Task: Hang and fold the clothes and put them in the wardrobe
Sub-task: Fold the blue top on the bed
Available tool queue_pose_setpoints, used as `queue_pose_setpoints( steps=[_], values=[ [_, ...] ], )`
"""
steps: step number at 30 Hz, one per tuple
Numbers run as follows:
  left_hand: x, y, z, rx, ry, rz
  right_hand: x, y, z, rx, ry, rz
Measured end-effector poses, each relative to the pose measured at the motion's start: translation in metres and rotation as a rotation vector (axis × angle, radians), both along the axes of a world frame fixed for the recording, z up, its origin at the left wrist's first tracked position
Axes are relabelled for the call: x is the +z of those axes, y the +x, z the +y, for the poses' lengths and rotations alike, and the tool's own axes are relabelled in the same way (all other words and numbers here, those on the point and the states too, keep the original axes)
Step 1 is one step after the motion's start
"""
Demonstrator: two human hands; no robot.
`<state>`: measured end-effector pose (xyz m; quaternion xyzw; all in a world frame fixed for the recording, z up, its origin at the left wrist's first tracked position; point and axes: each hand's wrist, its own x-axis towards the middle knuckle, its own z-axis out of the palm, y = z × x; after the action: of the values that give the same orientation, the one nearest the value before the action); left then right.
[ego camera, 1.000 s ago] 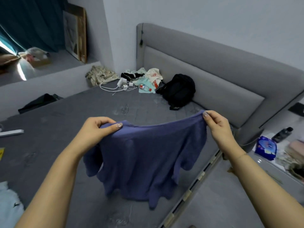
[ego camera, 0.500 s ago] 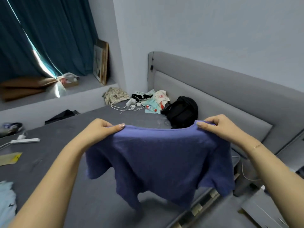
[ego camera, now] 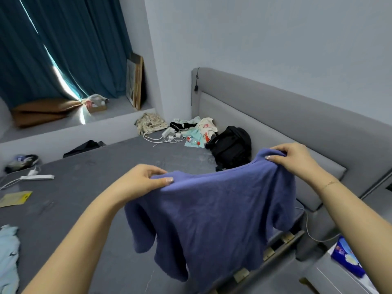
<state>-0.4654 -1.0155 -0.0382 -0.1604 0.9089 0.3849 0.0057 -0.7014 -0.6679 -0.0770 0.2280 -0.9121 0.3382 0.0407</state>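
Presently, the blue shirt (ego camera: 214, 217) is being held spread above the bed (ego camera: 89, 183), pinched by left hand (ego camera: 146, 181) and right hand (ego camera: 294, 158); laying flat for folding is likely being called for next.

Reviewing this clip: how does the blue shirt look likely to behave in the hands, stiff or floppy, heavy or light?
Probably floppy: the blue shirt sags between the left hand and right hand, its sleeves drooping. Likely light, since fingertip pinches at its top edge carry it. Seemingly not slippery; the fuzzy knit holds in those pinches.
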Motion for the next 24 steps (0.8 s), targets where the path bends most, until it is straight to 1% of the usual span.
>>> queue_pose_setpoints(
  steps=[2, 3, 4, 5, 7, 9, 11, 13, 16, 18, 21, 24],
  values=[
    [-0.011, -0.002, 0.017, -0.063, -0.019, -0.149, -0.001, -0.010, 0.000, -0.065, 0.106, 0.067],
    [-0.017, -0.003, 0.025, -0.086, 0.003, -0.177, 0.000, -0.013, -0.002, -0.097, 0.138, 0.087],
    [-0.023, -0.003, 0.032, -0.092, 0.046, -0.168, 0.001, -0.017, -0.006, -0.113, 0.159, 0.113],
    [-0.029, -0.003, 0.039, -0.085, 0.104, -0.126, 0.002, -0.021, -0.011, -0.131, 0.167, 0.135],
    [-0.040, -0.002, 0.047, -0.049, 0.237, 0.016, 0.004, -0.029, -0.029, -0.198, 0.184, 0.179],
    [-0.051, 0.001, 0.050, 0.006, 0.435, 0.159, 0.010, -0.037, -0.057, -0.279, 0.240, 0.253],
    [-0.065, 0.005, 0.048, 0.062, 0.610, 0.234, 0.014, -0.045, -0.093, -0.305, 0.283, 0.279],
    [-0.084, 0.008, 0.041, 0.153, 0.708, 0.278, 0.014, -0.054, -0.137, -0.247, 0.278, 0.266],
    [-0.118, 0.010, 0.019, 0.288, 0.721, 0.306, 0.002, -0.065, -0.219, -0.103, 0.255, 0.263],
    [-0.146, 0.011, -0.004, 0.376, 0.751, 0.324, -0.018, -0.068, -0.280, 0.001, 0.263, 0.242],
    [-0.200, 0.010, -0.045, 0.562, 0.876, 0.323, -0.070, -0.070, -0.378, 0.138, 0.281, 0.190],
    [-0.273, 0.005, -0.082, 0.739, 0.954, 0.282, -0.151, -0.059, -0.472, 0.273, 0.332, 0.115]
  ],
)
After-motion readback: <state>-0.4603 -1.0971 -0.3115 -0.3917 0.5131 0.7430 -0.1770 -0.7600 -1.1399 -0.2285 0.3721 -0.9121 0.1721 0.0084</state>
